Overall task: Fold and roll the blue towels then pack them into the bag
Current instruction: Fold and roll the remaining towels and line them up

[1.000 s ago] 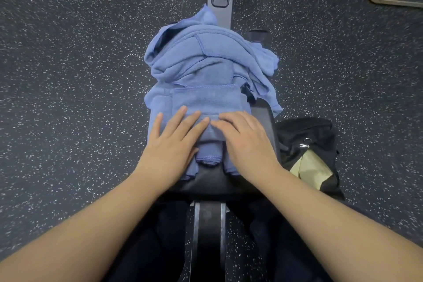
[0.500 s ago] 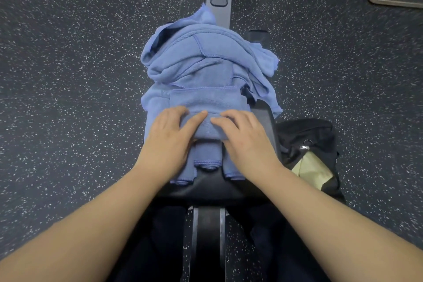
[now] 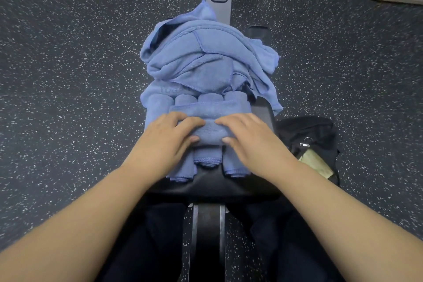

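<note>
Rolling step in hand, judging by the layout: left hand [image 3: 164, 137] and right hand [image 3: 249, 137] side by side on one blue towel [image 3: 209, 129] lying crosswise on the black padded worktop [image 3: 212, 186]. Fingers [image 3: 190, 121] curled over the near, thicker edge, thumbs tucked under it, so gripping the roll, not released.

Under the fingers: rolled towels [image 3: 207, 159] lying lengthwise, ends poking out toward the body. Counting three ends on the near side, four rounded ends just past the fingers; likely four rolls, one near end hidden under the left hand.

Just right of the right hand, off the worktop on the floor: black bag [image 3: 306, 144], one, unzipped, something pale yellow-green showing inside. No towel visibly in it.

Beyond the fingers: loose heap of blue towels [image 3: 201, 62], unfolded, count not readable.

Next move, as a guess: pushing the roll away to the far edge, keeping pressure even so it stays tight, then packing right.
</note>
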